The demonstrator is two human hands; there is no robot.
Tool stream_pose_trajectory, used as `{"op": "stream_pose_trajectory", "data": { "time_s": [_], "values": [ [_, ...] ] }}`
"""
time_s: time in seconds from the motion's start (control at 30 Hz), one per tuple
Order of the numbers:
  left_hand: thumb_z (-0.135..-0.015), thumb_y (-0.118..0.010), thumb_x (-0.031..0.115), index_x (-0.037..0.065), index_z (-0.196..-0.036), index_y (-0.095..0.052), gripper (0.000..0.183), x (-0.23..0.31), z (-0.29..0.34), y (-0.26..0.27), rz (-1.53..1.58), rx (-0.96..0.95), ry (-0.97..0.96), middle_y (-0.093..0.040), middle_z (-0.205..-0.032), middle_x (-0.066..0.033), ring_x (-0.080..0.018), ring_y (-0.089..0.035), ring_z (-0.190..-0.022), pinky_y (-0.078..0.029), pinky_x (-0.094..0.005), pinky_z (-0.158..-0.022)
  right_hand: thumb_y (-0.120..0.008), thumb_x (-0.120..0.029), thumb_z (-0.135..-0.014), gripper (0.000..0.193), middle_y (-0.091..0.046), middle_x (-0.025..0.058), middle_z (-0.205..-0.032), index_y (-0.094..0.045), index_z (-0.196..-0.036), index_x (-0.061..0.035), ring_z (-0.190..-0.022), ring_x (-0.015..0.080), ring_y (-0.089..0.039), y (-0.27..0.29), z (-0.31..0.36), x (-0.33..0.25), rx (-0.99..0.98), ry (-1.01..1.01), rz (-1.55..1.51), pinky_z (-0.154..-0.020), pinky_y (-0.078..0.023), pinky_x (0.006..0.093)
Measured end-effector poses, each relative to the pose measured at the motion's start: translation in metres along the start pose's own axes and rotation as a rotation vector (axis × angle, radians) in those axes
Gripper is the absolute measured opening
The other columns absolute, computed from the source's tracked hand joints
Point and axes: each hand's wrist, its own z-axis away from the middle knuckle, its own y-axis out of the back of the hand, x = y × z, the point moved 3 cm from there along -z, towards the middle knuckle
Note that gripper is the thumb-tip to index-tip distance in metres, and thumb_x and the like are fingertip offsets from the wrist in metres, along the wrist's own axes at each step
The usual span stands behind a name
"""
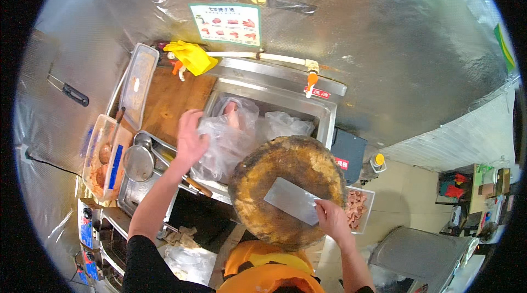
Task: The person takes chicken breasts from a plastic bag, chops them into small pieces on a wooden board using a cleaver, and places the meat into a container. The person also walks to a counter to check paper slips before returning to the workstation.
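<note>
My right hand (pixel 333 220) is closed round the end of a cleaver (pixel 291 199), whose wide metal blade lies flat over the round wooden chopping block (pixel 255 169). Beyond the block, a clear plastic bag (pixel 219 147) with pink meat (pixel 234 116) showing at its top rests in the metal sink (pixel 328 120). My left hand (pixel 192 136) is just left of this bag, fingers stretched out and thumb apart, with nothing in it. Whether its thumb touches the plastic, I cannot tell. Another clear bag (pixel 288 125) lies farther right in the sink.
Cut pink meat pieces fill a white tray (pixel 366 213) right of the block. A tap (pixel 312 78) with an orange handle overhangs the sink. Yellow gloves (pixel 191 58) lie behind a wooden board (pixel 175 101). Left stand a plastic tub (pixel 94 147) and strainers (pixel 139 162).
</note>
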Motion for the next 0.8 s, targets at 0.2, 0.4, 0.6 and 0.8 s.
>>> {"op": "stream_pose_trajectory", "data": {
  "time_s": [0.2, 0.4, 0.6, 0.8],
  "values": [
    [-0.1, -0.056, 0.01, 0.001, -0.112, -0.063, 0.016, 0.091, -0.02, -0.22, 1.258, -0.69, 0.974, -0.063, -0.116, -0.0111, -0.0248, -0.063, -0.107, -0.055, -0.0367, -0.095, -0.064, -0.011, -0.096, 0.014, -0.069, 0.0235, -0.091, -0.068, -0.102, 0.0008, -0.083, 0.0424, -0.069, 0.065, -0.139, -0.051, 0.118, 0.181, 0.016, -0.072, -0.054, 0.047],
    [-0.106, -0.048, 0.018, -0.002, -0.109, -0.058, 0.023, 0.137, -0.038, -0.465, 1.919, -0.208, 1.713, -0.063, -0.102, -0.0116, -0.0253, -0.065, -0.085, -0.061, -0.0385, -0.075, -0.069, -0.029, -0.092, 0.043, -0.071, 0.0314, -0.097, -0.059, -0.112, 0.008, -0.094, 0.0484, -0.07, 0.093, -0.344, -0.061, 0.229, 0.025, 0.351, -0.081, -0.057, 0.0522],
    [-0.107, -0.048, 0.025, 0.004, -0.105, -0.058, 0.023, 0.104, -0.041, -0.514, 2.008, 0.128, 1.636, -0.058, -0.087, -0.0082, -0.0205, -0.058, -0.071, -0.051, -0.0287, -0.058, -0.065, -0.012, -0.09, 0.037, -0.07, 0.0284, -0.099, -0.058, -0.12, 0.0095, -0.098, 0.0454, -0.067, 0.053, -0.384, -0.054, -0.081, 0.279, 0.634, -0.085, -0.055, 0.052],
    [-0.105, -0.05, 0.031, 0.012, -0.105, -0.059, 0.021, 0.103, -0.041, -0.515, 1.827, 0.039, 1.873, -0.057, -0.084, -0.0069, -0.0218, -0.057, -0.073, -0.046, -0.0367, -0.059, -0.062, -0.001, -0.089, 0.053, -0.066, 0.0309, -0.112, -0.047, -0.139, 0.0106, -0.108, 0.0444, -0.065, 0.071, -0.376, -0.054, -0.17, 0.285, 0.722, -0.092, -0.053, 0.0504]
  ]
}}
